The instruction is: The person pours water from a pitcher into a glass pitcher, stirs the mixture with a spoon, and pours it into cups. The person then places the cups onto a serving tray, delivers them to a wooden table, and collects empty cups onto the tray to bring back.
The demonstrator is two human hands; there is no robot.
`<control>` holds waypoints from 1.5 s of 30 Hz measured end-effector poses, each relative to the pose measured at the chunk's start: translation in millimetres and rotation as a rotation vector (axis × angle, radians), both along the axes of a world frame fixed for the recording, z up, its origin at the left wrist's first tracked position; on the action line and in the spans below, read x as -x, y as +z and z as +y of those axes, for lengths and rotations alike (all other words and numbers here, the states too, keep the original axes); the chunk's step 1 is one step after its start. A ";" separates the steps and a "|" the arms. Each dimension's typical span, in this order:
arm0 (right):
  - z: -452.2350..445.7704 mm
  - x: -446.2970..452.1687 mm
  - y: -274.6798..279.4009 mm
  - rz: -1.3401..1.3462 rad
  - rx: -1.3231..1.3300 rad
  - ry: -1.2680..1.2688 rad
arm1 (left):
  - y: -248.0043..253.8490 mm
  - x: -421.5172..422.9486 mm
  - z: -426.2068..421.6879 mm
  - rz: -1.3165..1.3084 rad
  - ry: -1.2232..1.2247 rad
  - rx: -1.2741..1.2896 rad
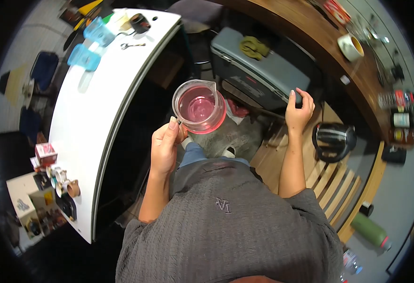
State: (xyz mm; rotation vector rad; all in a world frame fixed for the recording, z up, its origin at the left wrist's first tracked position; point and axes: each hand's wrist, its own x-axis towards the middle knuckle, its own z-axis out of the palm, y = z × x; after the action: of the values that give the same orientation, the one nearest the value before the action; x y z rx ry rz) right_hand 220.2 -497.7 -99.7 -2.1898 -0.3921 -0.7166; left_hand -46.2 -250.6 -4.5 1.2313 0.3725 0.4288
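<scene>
A clear glass jug with pink liquid in it hangs in front of my body, its spout toward the upper right. My left hand is closed round its handle, thumb on top; most of the handle is hidden by the fingers. Over on the right, my right hand holds nothing, fingers apart and partly bent. It appears near the front corner of a grey cooler box; whether it touches the box I cannot tell. An olive-green cloth lies on the box's lid.
To the left runs a white table with blue plastic containers, a dark cup and small cups. A black kettle stands on a slatted wooden bench at right. The wooden counter carries a mug.
</scene>
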 end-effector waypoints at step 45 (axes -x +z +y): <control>546.6 26.1 29.8 0.391 -0.390 1.013 | -130.1 88.3 328.7 0.146 0.856 0.079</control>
State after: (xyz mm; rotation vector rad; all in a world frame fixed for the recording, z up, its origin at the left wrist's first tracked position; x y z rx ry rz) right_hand 194.1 48.8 -69.9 -1.4280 -0.9486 0.1856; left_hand -134.4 78.2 -134.6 0.9813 1.0403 1.0426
